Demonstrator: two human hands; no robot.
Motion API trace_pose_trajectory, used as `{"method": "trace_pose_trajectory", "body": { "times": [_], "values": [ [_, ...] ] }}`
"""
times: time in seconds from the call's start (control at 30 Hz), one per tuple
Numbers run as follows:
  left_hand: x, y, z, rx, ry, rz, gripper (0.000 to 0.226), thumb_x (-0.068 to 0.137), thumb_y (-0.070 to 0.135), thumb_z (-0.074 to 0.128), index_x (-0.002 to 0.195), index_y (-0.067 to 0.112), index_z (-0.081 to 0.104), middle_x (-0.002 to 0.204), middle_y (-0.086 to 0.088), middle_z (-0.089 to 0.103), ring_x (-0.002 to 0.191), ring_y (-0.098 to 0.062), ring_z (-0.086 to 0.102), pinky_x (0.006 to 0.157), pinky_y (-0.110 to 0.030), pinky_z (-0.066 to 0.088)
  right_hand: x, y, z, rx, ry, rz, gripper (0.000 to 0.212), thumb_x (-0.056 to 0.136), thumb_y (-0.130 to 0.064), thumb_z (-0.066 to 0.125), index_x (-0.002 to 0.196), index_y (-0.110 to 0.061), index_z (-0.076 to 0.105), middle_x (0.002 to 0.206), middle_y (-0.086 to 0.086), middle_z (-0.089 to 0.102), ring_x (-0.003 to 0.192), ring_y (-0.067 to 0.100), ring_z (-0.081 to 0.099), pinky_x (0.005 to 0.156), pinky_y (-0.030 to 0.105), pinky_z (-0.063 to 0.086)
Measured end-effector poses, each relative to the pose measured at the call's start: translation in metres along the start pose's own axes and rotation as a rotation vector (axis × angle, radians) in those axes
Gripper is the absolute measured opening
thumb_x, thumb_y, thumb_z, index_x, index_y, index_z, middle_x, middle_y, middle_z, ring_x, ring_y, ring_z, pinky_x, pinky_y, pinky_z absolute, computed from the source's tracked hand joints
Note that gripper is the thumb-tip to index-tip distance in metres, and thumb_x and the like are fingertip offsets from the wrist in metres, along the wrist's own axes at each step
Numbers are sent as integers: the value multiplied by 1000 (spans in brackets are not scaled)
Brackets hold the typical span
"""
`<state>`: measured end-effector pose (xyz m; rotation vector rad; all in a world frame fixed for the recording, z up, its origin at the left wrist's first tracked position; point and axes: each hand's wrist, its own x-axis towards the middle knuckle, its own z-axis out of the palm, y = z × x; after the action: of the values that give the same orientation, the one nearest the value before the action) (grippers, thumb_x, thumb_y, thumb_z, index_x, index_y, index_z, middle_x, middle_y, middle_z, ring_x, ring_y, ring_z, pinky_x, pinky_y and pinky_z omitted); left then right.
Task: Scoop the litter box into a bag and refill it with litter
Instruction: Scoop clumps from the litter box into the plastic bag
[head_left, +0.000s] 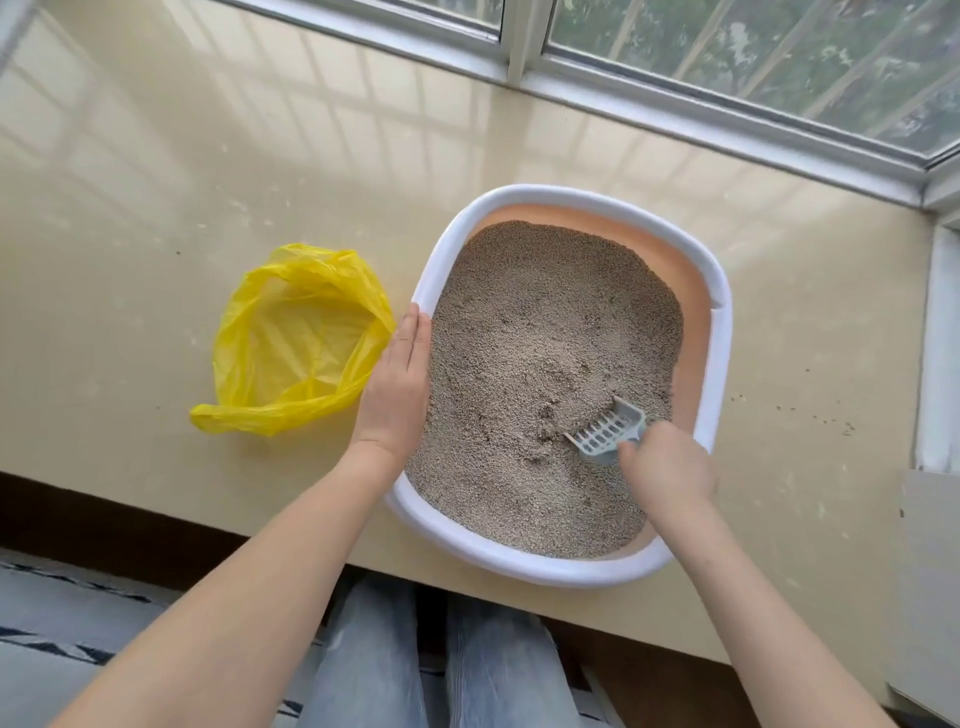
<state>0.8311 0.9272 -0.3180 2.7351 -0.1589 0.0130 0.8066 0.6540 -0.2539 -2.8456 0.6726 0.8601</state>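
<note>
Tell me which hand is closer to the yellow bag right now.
Left. The left hand rests flat on the litter box rim right beside the yellow bag; the right hand grips the scoop across the box.

Bright, even daylight comes in through the window (727, 67) along the upper right of the frame. Its pale grid reflects as soft glare on the glossy tabletop (208, 156) in the upper left. Shadows are faint. Straight lines bow toward the edges from the wide lens. Focus is reasonably sharp, softening slightly toward the corners.
</note>
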Motion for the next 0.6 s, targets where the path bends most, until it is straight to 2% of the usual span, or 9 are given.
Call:
{"method": "trace_pose_trajectory", "body": {
  "times": [0.07,0.13,0.27,0.43,0.5,0.6],
  "values": [
    [0,0,1,-2,-3,-1,73,72,-21,58,140,-9,36,147,-24,35,134,-34,40,104,-42,43,12,-23,5,62,23,-71,22,92,-27,46,86,-10,60,81,8,64,73,28,57,57,27,37],
    [0,1,0,-7,6,-9,73,72,-22,57,140,-8,36,147,-24,35,134,-34,40,105,-40,41,13,-39,2,18,91,-169,26,95,-31,43,82,-15,57,71,1,56,69,26,55,54,27,33],
    [0,0,1,-7,10,-2,74,71,-22,58,140,-8,37,147,-24,35,133,-35,41,105,-40,41,-7,-19,-13,-119,154,-357,28,97,-36,41,81,-21,57,73,1,63,76,27,64,55,29,38],
    [0,1,0,-15,14,-15,76,69,-23,60,139,-8,38,146,-23,36,131,-35,44,103,-41,42,6,17,-42,-221,143,-186,28,96,-37,43,89,-17,62,88,8,67,86,31,64,60,29,38],
    [0,0,0,-23,13,-11,75,70,-23,59,140,-8,37,147,-23,35,133,-34,41,107,-40,39,28,12,-40,-205,148,-166,28,94,-35,48,87,-12,63,80,10,64,77,33,61,59,29,38],
    [0,-1,0,-69,10,-13,71,74,-21,54,141,-7,35,149,-22,33,136,-33,37,110,-39,34,59,-13,-27,-10,66,-154,31,89,-32,54,72,-8,63,61,5,56,59,27,53,51,27,36]
  ]
}}
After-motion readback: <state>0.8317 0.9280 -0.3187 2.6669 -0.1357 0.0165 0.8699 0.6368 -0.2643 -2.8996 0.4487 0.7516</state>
